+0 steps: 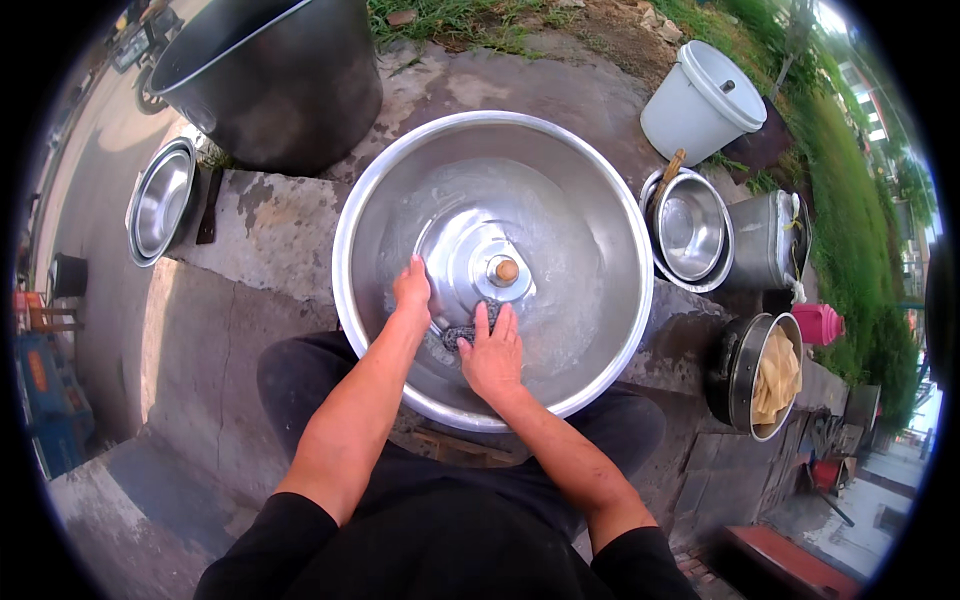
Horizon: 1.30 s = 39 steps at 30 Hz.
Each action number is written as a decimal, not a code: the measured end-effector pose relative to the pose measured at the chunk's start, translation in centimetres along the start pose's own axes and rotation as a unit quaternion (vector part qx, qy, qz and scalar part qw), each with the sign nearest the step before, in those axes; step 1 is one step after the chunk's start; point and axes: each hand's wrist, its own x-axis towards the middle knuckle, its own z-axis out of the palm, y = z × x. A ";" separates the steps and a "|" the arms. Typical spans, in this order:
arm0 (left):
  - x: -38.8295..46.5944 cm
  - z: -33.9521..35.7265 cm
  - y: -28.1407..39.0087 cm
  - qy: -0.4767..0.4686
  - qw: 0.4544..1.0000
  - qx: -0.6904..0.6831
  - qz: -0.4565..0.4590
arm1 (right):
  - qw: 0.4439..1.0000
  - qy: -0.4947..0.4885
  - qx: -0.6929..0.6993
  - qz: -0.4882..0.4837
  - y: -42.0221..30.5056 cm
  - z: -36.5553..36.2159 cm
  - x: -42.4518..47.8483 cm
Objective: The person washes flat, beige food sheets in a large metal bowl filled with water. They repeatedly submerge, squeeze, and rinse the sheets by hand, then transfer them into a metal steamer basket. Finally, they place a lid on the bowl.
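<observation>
A large metal basin (491, 118) stands before me between my knees, with cloudy water (562, 225) in it. A shiny round metal lid (457, 244) with a wooden knob (508, 271) lies in the basin, partly in the water. My left hand (412, 291) holds the lid by its left rim, thumb side up. With fingers stretched out, my right hand (495, 352) presses a dark grey scouring pad (454, 336) against the near part of the lid. Part of the pad is hidden under the fingers.
A tall dark metal pot (300, 90) stands at the far left, near stacked metal bowls (163, 199). To the right are a lidded white bucket (686, 101), nested bowls (690, 225), a metal canister (761, 240), a pink jug (817, 324) and a pot holding tan cloth (776, 375).
</observation>
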 end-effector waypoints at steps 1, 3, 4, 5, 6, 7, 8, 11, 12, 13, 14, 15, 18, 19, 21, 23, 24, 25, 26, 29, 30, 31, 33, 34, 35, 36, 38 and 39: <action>0.7 -0.1 -0.8 -0.020 1.000 -0.008 -0.023 | 0.996 0.009 -0.005 -0.084 -1.3 0.8 0.5; 0.4 -0.3 -1.7 -0.092 0.994 -0.019 -0.057 | 0.984 0.035 -0.024 -0.175 -2.3 2.6 2.7; 0.6 -0.3 -1.3 -0.126 0.989 -0.026 -0.069 | 0.979 0.055 -0.037 -0.191 -2.5 3.6 4.6; 0.1 -0.4 -0.5 -0.144 0.984 -0.047 -0.093 | 0.976 0.069 -0.050 -0.201 -2.9 3.5 5.8; -0.2 -0.5 0.5 -0.150 0.983 -0.034 -0.101 | 0.971 0.041 -0.020 -0.236 -2.6 3.1 6.9; -0.3 -1.0 1.2 -0.151 0.982 -0.025 -0.112 | 0.962 0.008 0.010 -0.273 -2.4 1.2 7.5; -0.2 -1.2 1.7 -0.157 0.980 -0.017 -0.120 | 0.950 -0.021 0.036 -0.309 -1.9 -0.3 8.3; 1.3 -1.4 0.0 -0.212 0.965 -0.069 -0.138 | 0.955 -0.010 0.021 -0.296 -0.9 -1.7 10.7; 1.5 -1.5 -0.2 -0.227 0.961 -0.068 -0.141 | 0.960 -0.021 0.027 -0.277 -0.9 -2.5 11.4; -0.9 -0.9 1.2 -0.189 0.969 0.013 -0.159 | 0.974 0.027 0.014 -0.224 -0.6 -3.0 12.1; -1.1 -0.7 1.0 -0.188 0.968 -0.002 -0.163 | 0.981 0.066 -0.003 -0.185 -0.4 -3.0 12.9; -1.2 -0.6 0.8 -0.189 0.968 -0.016 -0.167 | 0.984 0.106 -0.021 -0.144 -0.2 -2.7 13.6; -2.6 -0.8 1.3 -0.124 0.981 -0.081 -0.123 | 0.977 0.148 0.004 -0.152 -1.2 -1.0 11.1; -2.9 -0.9 1.7 -0.104 0.984 -0.094 -0.106 | 0.978 0.129 0.043 -0.161 -2.3 -0.2 9.0; -1.8 -1.6 1.0 -0.084 0.985 -0.117 -0.096 | 0.978 0.102 0.092 -0.159 -2.7 0.3 6.6; -1.5 -1.8 0.6 -0.044 0.996 -0.070 -0.022 | 0.979 0.099 0.115 -0.133 -2.4 -0.3 5.6; -1.4 -2.0 0.5 -0.024 0.999 -0.046 0.016 | 0.980 0.104 0.105 -0.137 -1.7 -0.9 5.7; -1.9 -1.8 0.8 -0.028 0.998 -0.038 0.050 | 0.980 0.111 0.092 -0.137 -0.2 -2.0 6.0; -2.9 -1.7 1.5 -0.030 0.996 -0.032 0.084 | 0.980 0.116 0.079 -0.138 1.0 -3.1 5.9; -6.3 -1.2 4.3 -0.048 0.983 -0.005 0.180 | 0.982 0.107 0.076 -0.138 2.2 -6.3 4.4; -6.8 -0.9 4.9 -0.055 0.976 0.005 0.211 | 0.983 0.102 0.111 -0.108 3.3 -6.5 4.3; -6.7 -0.9 5.6 -0.064 0.968 0.046 0.239 | 0.981 0.101 0.143 -0.080 4.7 -6.6 4.4; -8.5 -0.4 7.7 -0.059 0.946 0.085 0.308 | 0.963 0.084 0.257 0.014 6.9 -6.4 4.8; -9.2 -0.5 8.6 -0.056 0.932 0.106 0.343 | 0.937 0.070 0.334 0.078 7.7 -6.4 5.2; -9.6 -0.6 9.1 -0.062 0.902 0.155 0.399 | 0.901 0.054 0.406 0.142 8.4 -6.2 5.4; -10.5 -0.7 9.3 -0.062 0.861 0.173 0.475 | 0.862 0.081 0.470 0.171 9.1 -6.0 5.6; -14.7 -1.0 10.4 -0.109 0.824 0.277 0.482 | 0.767 0.132 0.585 0.228 10.0 -5.7 5.6; -15.5 -1.3 10.0 -0.147 0.767 0.301 0.547 | 0.730 0.136 0.629 0.232 10.2 -5.8 5.4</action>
